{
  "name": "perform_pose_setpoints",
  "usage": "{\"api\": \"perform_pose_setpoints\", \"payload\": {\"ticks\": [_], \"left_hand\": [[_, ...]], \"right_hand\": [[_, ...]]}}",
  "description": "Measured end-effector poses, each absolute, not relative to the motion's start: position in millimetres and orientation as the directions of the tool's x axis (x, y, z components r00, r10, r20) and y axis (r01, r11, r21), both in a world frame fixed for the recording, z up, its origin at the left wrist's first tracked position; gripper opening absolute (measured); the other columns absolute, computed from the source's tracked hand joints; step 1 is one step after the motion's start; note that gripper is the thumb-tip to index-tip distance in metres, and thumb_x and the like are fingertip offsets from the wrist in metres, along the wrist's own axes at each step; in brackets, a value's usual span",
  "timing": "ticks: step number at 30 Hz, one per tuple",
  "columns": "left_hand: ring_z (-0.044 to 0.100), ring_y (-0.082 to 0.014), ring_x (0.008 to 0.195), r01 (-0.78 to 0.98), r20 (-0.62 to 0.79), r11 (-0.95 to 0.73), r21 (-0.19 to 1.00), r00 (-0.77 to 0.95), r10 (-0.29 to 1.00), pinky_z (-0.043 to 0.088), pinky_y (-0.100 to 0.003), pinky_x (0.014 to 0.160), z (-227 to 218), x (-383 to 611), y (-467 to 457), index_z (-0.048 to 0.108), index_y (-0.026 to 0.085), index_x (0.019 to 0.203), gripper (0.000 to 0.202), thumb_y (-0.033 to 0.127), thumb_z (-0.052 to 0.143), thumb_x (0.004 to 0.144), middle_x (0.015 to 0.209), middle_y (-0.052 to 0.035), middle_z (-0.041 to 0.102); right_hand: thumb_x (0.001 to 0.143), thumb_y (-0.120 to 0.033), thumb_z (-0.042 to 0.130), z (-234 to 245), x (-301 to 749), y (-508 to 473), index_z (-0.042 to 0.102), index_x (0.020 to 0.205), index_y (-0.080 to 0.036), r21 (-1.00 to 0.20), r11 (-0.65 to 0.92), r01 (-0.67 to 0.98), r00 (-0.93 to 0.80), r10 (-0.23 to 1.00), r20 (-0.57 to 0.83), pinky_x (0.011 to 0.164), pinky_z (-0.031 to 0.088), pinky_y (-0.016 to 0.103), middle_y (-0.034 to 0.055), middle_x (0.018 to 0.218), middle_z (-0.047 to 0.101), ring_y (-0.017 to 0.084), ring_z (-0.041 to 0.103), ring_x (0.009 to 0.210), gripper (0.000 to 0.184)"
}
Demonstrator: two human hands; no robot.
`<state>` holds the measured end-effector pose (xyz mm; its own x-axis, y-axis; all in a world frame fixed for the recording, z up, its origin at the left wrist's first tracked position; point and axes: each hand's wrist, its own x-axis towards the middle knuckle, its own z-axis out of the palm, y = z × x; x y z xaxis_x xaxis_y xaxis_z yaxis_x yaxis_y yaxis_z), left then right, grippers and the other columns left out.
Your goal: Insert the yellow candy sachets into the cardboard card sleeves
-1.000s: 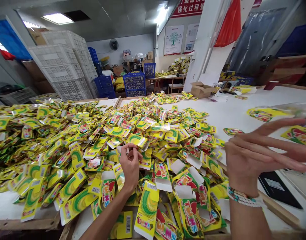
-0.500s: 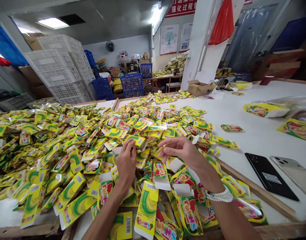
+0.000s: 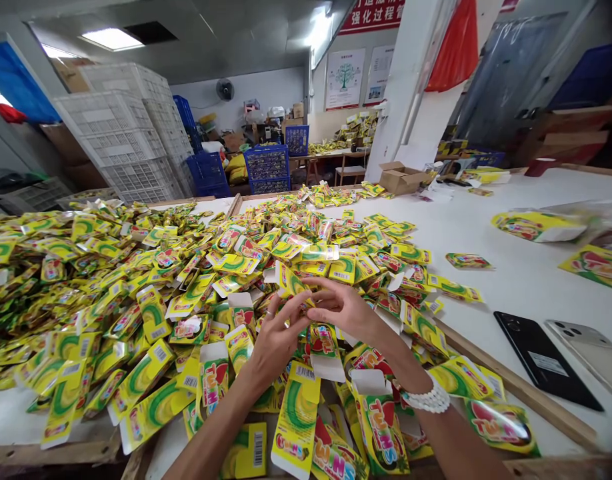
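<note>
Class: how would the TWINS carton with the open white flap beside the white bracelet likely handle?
The carton is probably light: its card looks thin. Its open white flap may bend easily. Its broad, flat face suggests sliding over rolling.

The cartons [image 3: 297, 417] look like glossy card, the tabletop [image 3: 439, 230] smooth, the strip [image 3: 523, 387] bare matt wood.

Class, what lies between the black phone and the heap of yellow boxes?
In the head view, a wooden strip lies between the heap of yellow boxes and the black phone, plus some white tabletop.
</note>
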<state>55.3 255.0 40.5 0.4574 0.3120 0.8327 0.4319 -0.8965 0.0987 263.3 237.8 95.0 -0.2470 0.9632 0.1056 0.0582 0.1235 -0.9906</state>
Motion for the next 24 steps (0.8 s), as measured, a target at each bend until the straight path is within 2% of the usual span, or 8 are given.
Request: {"api": "perform_pose_setpoints", "payload": {"ticks": [3,6,8,10,13,17,20,24], "left_hand": [[0.068,-0.0216,0.121,0.344,0.851,-0.928,0.14,0.438,0.291,0.056,-0.041,0.106,45,57,253,0.077,0.032,0.118,0.045,0.002,0.049,0.101,0.139,-0.0055,0.074],[0.062,-0.0221,0.132,0.244,0.856,-0.957,0.157,0.451,0.255,0.06,-0.038,0.1,51,59,250,0.077,0.03,0.119,0.047,0.0,0.045,0.102,0.13,-0.0066,0.078],[0.062,-0.0208,0.133,0.211,0.872,-0.964,0.163,0.427,0.241,0.061,-0.037,0.1,54,62,248,0.075,0.029,0.121,0.046,0.0,0.045,0.102,0.133,-0.0079,0.076],[0.064,-0.0215,0.131,0.278,0.902,-0.933,0.229,0.3,0.311,0.06,-0.04,0.104,54,65,247,0.073,0.029,0.124,0.038,0.005,0.052,0.102,0.136,-0.0093,0.072],[0.067,-0.0248,0.127,0.345,0.827,-0.778,0.525,0.009,0.562,0.061,-0.041,0.102,53,69,250,0.069,0.026,0.123,0.026,0.022,0.071,0.097,0.136,-0.0118,0.068],[0.077,-0.0211,0.1,-0.003,0.523,-0.525,0.851,0.091,0.848,0.065,-0.035,0.089,47,69,259,0.059,0.023,0.129,0.038,0.037,0.071,0.097,0.113,-0.0097,0.077],[0.079,-0.0204,0.097,-0.07,0.439,-0.433,0.898,0.134,0.888,0.064,-0.035,0.094,45,69,262,0.056,0.023,0.128,0.044,0.039,0.076,0.092,0.106,-0.0072,0.08],[0.08,-0.0206,0.099,-0.092,0.405,-0.398,0.913,0.084,0.91,0.065,-0.033,0.09,47,70,258,0.055,0.024,0.128,0.048,0.037,0.077,0.088,0.107,-0.0071,0.081]], "right_hand": [[0.073,-0.04,0.094,89,264,240,0.07,0.136,-0.024,-0.987,0.152,0.059,-0.315,0.941,0.126,0.084,0.063,0.033,0.0073,0.117,0.08,0.025,0.077,0.101,0.07],[0.072,-0.052,0.092,83,259,243,0.079,0.095,-0.017,-0.987,0.122,0.1,-0.266,0.959,0.092,0.066,0.058,0.027,0.0017,0.081,0.076,0.019,0.071,0.075,0.044],[0.07,-0.06,0.091,82,255,244,0.078,0.082,-0.016,-0.997,0.049,0.051,-0.213,0.976,0.037,0.062,0.056,0.026,0.0003,0.071,0.071,0.017,0.067,0.069,0.048],[0.066,-0.062,0.093,86,251,242,0.08,0.09,-0.017,-0.997,-0.024,-0.068,-0.188,0.982,-0.011,0.067,0.06,0.028,0.0023,0.082,0.075,0.019,0.07,0.075,0.053],[0.066,-0.06,0.094,94,250,238,0.081,0.106,-0.02,-0.98,-0.075,-0.185,-0.202,0.979,-0.037,0.075,0.064,0.033,0.0064,0.105,0.078,0.023,0.073,0.091,0.058],[0.073,-0.066,0.087,91,249,239,0.081,0.1,-0.019,-0.99,-0.058,-0.132,-0.256,0.966,-0.023,0.076,0.062,0.034,0.0067,0.099,0.078,0.024,0.072,0.091,0.055],[0.081,-0.07,0.076,86,245,242,0.079,0.091,-0.017,-0.992,0.121,0.028,-0.099,0.988,0.118,0.074,0.058,0.034,0.0054,0.085,0.076,0.024,0.07,0.083,0.055],[0.088,-0.051,0.074,89,240,237,0.069,0.122,-0.023,-0.935,0.293,0.2,0.107,0.942,0.319,0.074,0.058,0.034,0.0033,0.086,0.078,0.024,0.074,0.08,0.044]]}}
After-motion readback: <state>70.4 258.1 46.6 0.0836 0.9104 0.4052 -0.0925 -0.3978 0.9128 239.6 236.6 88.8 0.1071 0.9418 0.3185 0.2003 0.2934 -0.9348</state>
